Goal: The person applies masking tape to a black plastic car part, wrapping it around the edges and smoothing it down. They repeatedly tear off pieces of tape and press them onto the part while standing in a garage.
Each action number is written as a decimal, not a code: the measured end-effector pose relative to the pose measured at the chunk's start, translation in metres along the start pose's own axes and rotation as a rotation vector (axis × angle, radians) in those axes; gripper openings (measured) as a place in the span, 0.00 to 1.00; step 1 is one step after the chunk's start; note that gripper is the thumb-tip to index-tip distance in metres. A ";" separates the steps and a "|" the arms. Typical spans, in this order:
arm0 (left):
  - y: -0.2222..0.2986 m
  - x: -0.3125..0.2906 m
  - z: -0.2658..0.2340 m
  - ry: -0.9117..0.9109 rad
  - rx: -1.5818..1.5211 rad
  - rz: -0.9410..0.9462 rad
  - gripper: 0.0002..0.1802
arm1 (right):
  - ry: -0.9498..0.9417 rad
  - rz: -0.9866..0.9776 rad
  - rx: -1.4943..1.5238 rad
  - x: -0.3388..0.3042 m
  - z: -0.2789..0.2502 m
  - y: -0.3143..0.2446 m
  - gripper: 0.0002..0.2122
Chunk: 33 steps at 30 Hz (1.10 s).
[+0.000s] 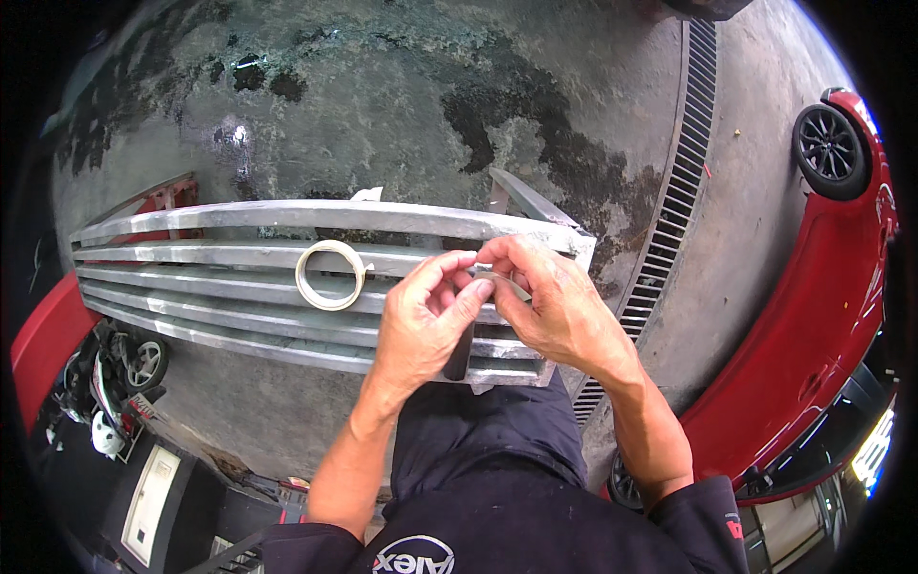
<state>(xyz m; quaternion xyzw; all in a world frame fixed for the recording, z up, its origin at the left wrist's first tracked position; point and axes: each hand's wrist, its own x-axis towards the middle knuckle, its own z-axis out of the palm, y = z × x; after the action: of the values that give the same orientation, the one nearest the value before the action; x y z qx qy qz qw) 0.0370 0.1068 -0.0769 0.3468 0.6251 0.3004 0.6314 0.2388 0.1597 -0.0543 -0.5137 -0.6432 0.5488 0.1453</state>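
My left hand (pixel 418 320) and my right hand (pixel 557 304) come together over the right end of a slatted metal bench (pixel 258 251). Both are closed, thumbs and fingertips pinched around a thin pale strip (pixel 507 281), mostly covered by the fingers. Below my fingertips a dark narrow piece (pixel 460 356) shows against the slats; its upper part is hidden, and whether a hand touches it I cannot tell. Left of my left hand a cream roll of tape (pixel 304 278) lies on the slats, with a short loose end on its right side.
A metal drain grate (pixel 669 206) runs along the concrete floor to the right. Beyond it stands a red car (pixel 798 306). A motorcycle (pixel 110 378) is at the lower left, near a red beam (pixel 46 335). Dark patches mark the floor.
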 end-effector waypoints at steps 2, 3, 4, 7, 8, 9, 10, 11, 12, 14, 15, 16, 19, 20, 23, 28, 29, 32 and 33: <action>0.003 0.010 -0.005 -0.008 0.016 0.013 0.13 | 0.001 -0.055 -0.084 0.007 -0.001 0.002 0.13; 0.006 0.014 -0.008 -0.022 0.054 0.013 0.12 | 0.002 -0.084 -0.124 0.011 -0.001 0.002 0.13; 0.010 0.018 -0.013 -0.035 0.093 0.013 0.11 | 0.006 -0.078 -0.104 0.013 0.000 0.004 0.13; 0.015 0.026 -0.021 -0.043 0.190 0.057 0.08 | 0.015 -0.018 -0.028 0.021 0.004 0.005 0.12; 0.015 0.028 -0.021 -0.033 0.218 0.083 0.08 | 0.038 0.004 -0.029 0.022 0.007 0.007 0.12; 0.015 0.029 -0.022 -0.025 0.247 0.110 0.07 | 0.063 0.025 -0.030 0.021 0.010 0.010 0.12; 0.013 0.030 -0.022 -0.012 0.263 0.120 0.07 | 0.088 0.045 -0.032 0.021 0.012 0.012 0.12; 0.010 0.031 -0.022 0.001 0.278 0.130 0.07 | 0.073 0.104 -0.005 0.022 0.012 0.012 0.12; 0.007 0.030 -0.021 0.016 0.295 0.138 0.07 | 0.056 0.164 0.024 0.022 0.011 0.011 0.12; 0.003 0.029 -0.019 0.049 0.313 0.141 0.07 | 0.064 0.197 0.039 0.022 0.014 0.013 0.12; 0.001 0.029 -0.018 0.065 0.320 0.144 0.07 | 0.091 0.170 0.024 0.021 0.017 0.016 0.13; -0.001 0.028 -0.017 0.084 0.352 0.152 0.07 | 0.114 0.154 0.015 0.020 0.020 0.018 0.12; -0.007 0.027 -0.016 0.129 0.422 0.168 0.06 | 0.169 0.119 0.004 0.018 0.029 0.026 0.12; -0.009 0.026 -0.016 0.134 0.430 0.167 0.06 | 0.166 0.155 0.022 0.017 0.030 0.025 0.11; -0.014 0.024 -0.016 0.158 0.487 0.199 0.06 | 0.172 0.217 0.060 0.012 0.032 0.024 0.10; -0.028 0.023 -0.014 0.175 0.562 0.258 0.05 | 0.240 0.157 0.030 0.006 0.040 0.034 0.10; -0.031 0.024 -0.013 0.176 0.564 0.280 0.05 | 0.246 0.160 0.035 0.006 0.041 0.035 0.10; -0.034 0.025 -0.013 0.186 0.583 0.312 0.05 | 0.248 0.181 0.064 0.004 0.043 0.036 0.09; -0.034 0.026 -0.013 0.190 0.593 0.319 0.05 | 0.243 0.193 0.084 0.005 0.043 0.036 0.09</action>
<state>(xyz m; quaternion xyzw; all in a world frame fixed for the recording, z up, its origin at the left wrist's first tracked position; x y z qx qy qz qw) 0.0234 0.1092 -0.1191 0.5791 0.6790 0.2315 0.3873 0.2226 0.1350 -0.1016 -0.6292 -0.5450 0.5205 0.1901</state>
